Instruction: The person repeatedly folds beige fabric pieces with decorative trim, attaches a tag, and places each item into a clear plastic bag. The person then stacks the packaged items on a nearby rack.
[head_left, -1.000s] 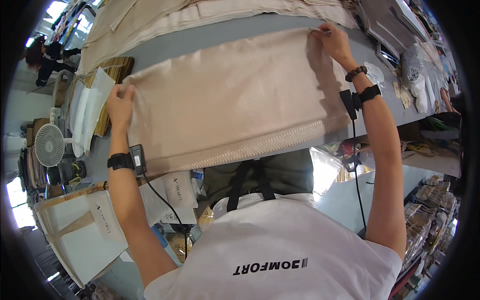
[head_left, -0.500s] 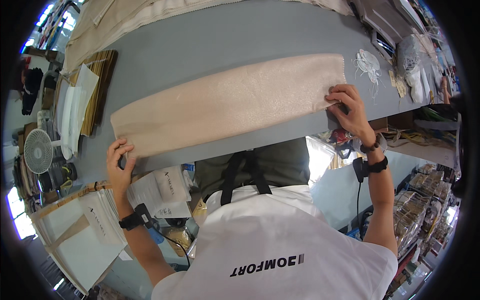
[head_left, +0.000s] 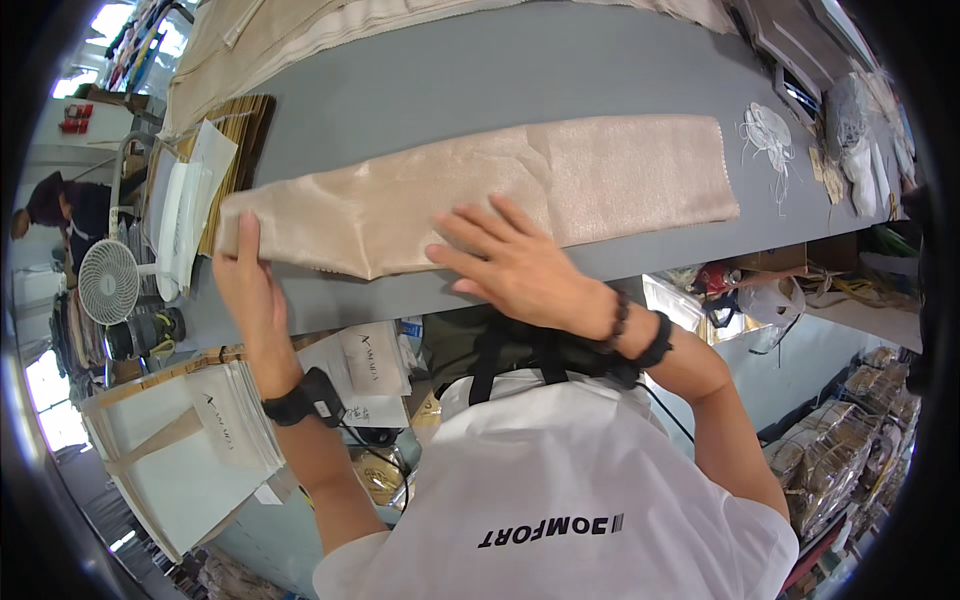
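Observation:
A long folded piece of shiny beige fabric (head_left: 630,170) lies across the grey table (head_left: 480,70) in front of me. Its left half is creased, with one corner of the near edge poking toward me. My left hand (head_left: 250,275) grips the left end; one digit lies on top, while the other fingers are partly hidden at the cloth's edge. Over the near middle of the fabric is my right hand (head_left: 505,262), palm down with fingers spread, holding nothing. Whether it presses on the cloth or hovers just above is hard to tell.
More beige fabric (head_left: 330,25) is spread along the far edge. Brown and white card sheets (head_left: 225,160) stand at the left, near a white fan (head_left: 110,280) and another person (head_left: 60,205). White thread (head_left: 767,132) lies at the right. Wrapped packages (head_left: 830,450) sit below the table.
My right hand has let go of the fabric's right end and moved left to its middle. The left half has become creased and shifted. A person has come into view at the far left.

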